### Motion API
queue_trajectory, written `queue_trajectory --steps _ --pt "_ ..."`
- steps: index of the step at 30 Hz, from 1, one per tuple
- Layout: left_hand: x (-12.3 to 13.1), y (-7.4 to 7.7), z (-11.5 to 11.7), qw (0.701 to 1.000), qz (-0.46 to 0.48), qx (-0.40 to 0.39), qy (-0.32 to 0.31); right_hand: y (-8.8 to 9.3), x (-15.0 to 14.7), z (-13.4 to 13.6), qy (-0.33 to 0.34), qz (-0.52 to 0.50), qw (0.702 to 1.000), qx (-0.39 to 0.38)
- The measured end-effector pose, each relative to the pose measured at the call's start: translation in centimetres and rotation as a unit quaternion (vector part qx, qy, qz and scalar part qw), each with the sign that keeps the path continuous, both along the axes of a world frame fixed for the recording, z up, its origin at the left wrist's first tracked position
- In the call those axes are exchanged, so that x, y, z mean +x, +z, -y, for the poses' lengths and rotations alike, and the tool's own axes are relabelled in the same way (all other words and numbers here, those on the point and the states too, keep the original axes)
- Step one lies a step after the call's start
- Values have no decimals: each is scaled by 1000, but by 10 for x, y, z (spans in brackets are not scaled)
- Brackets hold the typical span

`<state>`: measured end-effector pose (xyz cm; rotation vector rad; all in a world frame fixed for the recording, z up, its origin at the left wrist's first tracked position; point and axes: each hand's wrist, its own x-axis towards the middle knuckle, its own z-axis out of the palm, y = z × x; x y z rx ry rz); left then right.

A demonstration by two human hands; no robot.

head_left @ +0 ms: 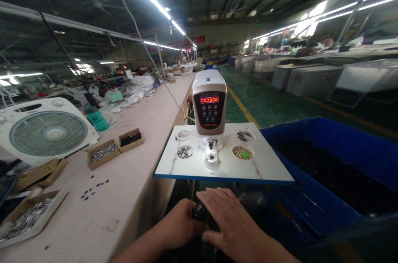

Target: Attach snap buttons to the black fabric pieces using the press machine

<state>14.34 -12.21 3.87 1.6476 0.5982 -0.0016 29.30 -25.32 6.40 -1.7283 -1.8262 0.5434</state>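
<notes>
My left hand (182,223) is closed around a dark item (202,213), low in the middle of the view, just in front of the white board's near edge. Over the same item lies my right hand (228,221), its fingers wrapped across the top. The item is black; its shape is mostly hidden by the hands and shadow. Beyond the hands stands a press machine (209,105) with a lit red display, on a white board (186,170) with round wells. The near right well holds small brass-coloured parts (238,152) and a green piece (245,154).
On the long table (130,188) at the left are a box fan (49,130), a carton of metal parts (104,153), a carton of black parts (130,138) and loose discs. A blue bin (317,130) with dark contents stands right.
</notes>
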Motion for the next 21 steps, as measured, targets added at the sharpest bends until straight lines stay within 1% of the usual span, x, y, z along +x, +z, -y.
queue_trajectory --steps 1,3,5,7,10,15,18,21 --pt "5 2 -3 1000 -2 -3 -16 -9 6 -3 -24 -11 999 -22" --pt "11 4 -9 999 7 -17 -37 -22 19 -8 -42 -60 996 -55" --pt "16 1 -17 998 14 -55 -35 -26 31 -11 -42 -127 989 -59" --pt "20 -3 -25 996 14 -86 -23 -28 39 -13 -38 -191 980 -46" --pt "28 -8 -36 992 25 -119 -20 -32 46 -18 -41 -248 967 -42" --pt "45 -7 -49 986 48 -155 -40 -39 52 -32 -81 -258 962 -32" --pt "60 -4 -55 983 45 -169 -52 -41 61 -42 -106 -213 970 -51" --pt "77 -2 -62 985 34 -166 -41 -42 76 -53 -138 -180 972 -62"
